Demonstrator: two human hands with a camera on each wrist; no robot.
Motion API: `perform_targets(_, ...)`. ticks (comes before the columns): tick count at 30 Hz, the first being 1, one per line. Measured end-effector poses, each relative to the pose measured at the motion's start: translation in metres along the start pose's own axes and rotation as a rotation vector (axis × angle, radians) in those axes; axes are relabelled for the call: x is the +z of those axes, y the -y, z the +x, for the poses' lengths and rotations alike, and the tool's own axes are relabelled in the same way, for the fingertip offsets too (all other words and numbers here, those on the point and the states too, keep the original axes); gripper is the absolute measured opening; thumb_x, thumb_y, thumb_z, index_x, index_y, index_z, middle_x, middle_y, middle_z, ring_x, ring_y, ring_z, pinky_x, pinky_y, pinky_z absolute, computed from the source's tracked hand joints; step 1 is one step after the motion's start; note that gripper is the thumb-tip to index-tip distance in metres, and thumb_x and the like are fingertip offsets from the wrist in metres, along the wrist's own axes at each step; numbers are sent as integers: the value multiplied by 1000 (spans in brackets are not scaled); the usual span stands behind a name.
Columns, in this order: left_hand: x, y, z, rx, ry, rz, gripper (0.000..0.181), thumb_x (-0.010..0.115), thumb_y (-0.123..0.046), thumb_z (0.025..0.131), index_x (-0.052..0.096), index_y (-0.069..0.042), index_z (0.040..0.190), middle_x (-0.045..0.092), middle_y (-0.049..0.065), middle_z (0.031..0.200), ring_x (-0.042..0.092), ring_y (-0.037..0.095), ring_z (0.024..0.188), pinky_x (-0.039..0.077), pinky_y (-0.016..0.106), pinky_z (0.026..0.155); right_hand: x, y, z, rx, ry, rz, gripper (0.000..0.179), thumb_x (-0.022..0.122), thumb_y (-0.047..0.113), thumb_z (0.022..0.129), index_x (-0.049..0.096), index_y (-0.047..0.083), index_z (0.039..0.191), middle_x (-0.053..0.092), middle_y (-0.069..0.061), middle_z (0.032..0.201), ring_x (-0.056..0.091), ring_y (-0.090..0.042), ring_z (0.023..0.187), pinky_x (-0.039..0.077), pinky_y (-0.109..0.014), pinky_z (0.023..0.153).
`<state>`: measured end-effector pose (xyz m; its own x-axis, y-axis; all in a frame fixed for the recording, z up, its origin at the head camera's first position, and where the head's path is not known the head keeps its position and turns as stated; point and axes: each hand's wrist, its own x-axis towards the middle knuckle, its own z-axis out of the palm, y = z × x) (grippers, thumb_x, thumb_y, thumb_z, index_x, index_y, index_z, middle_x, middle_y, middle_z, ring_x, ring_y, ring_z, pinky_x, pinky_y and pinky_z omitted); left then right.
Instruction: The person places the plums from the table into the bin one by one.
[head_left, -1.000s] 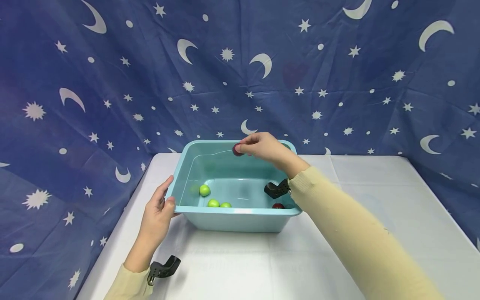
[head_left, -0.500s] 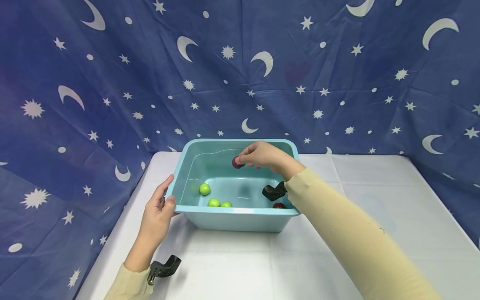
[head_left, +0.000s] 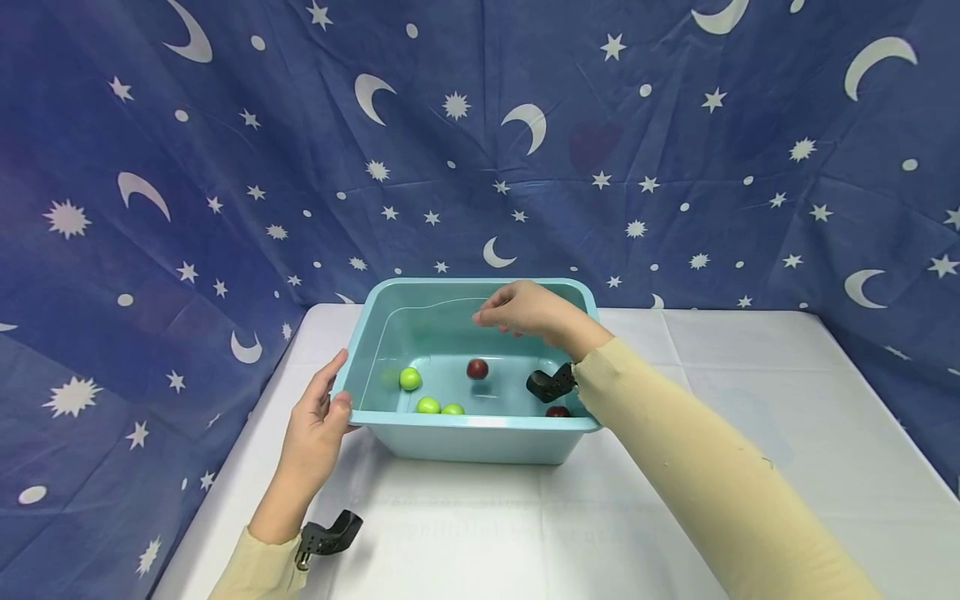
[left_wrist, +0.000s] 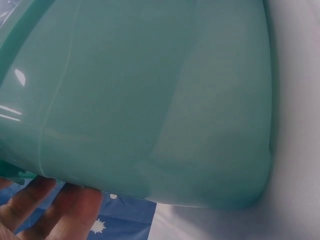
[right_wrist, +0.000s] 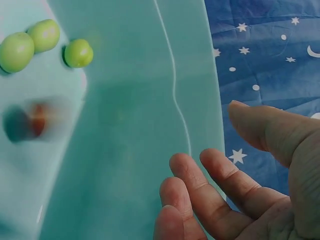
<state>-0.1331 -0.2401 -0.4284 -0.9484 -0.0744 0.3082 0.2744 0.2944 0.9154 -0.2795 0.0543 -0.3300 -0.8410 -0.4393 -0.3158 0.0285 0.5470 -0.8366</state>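
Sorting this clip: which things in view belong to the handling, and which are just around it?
Part of the handling:
light-blue basin, rim held by the left hand
dark red ball below the right hand
second red ball
three green balls

Just around it:
moon-and-star backdrop
white tablecloth
black wrist devices

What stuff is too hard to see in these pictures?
Front red ball, head view: bottom hidden by the tub's front rim.
Other red ball, right wrist view: blurred, probably by motion.
Left hand, left wrist view: cut off by the picture's edges.
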Motion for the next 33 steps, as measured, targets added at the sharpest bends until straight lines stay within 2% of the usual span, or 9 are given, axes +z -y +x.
perform_targets(7,0,1,1,9,-2,-6,50,47,-12,100,39,-16,149,41,12,147,58,15,108,58,26,73,-15,5,-17,-44,-43,43,33,73,34,86,66,13,111,60,-2,118,57,-27,108,48,-41,94)
perform_targets(11,0,1,1,14,-4,-2,50,47,-11,100,39,-16,149,41,12,146,59,14,106,59,26,72,-30,5,-30,-67,-101,52,35,74,35,86,66,15,113,62,-3,116,58,-25,104,49,-41,91)
perform_targets(15,0,1,1,14,-4,-1,50,47,-11,101,39,-16,149,40,12,147,59,14,107,58,26,73,-50,-3,-44,-104,-149,75,41,73,40,86,65,15,117,63,-8,119,57,-29,109,47,-45,94)
perform_targets(19,0,1,0,7,-2,1,49,46,-11,101,38,-15,149,39,12,148,58,13,107,58,26,73,-70,-19,-58,-128,-210,75,49,72,46,84,63,14,120,60,-10,123,54,-31,114,44,-49,98)
perform_targets(23,-2,0,-2,7,-8,10,49,46,-11,101,38,-14,149,38,12,148,58,11,106,58,26,72,-86,-39,-73,-95,-295,52,57,71,53,83,60,14,123,59,-7,123,53,-27,114,45,-47,98)
perform_targets(27,-3,-2,-2,16,-15,15,48,45,-10,102,38,-13,149,39,13,148,58,10,105,58,25,71,-94,-63,-86,-53,-357,35,61,68,56,83,59,14,126,59,-7,122,53,-24,111,46,-42,93)
perform_targets(33,2,-4,0,16,-1,-6,48,44,-8,101,37,-11,149,37,15,149,58,10,105,58,26,71,-98,-108,-104,-12,-397,31,65,65,58,84,56,12,129,56,-8,126,51,-24,111,46,-40,91)
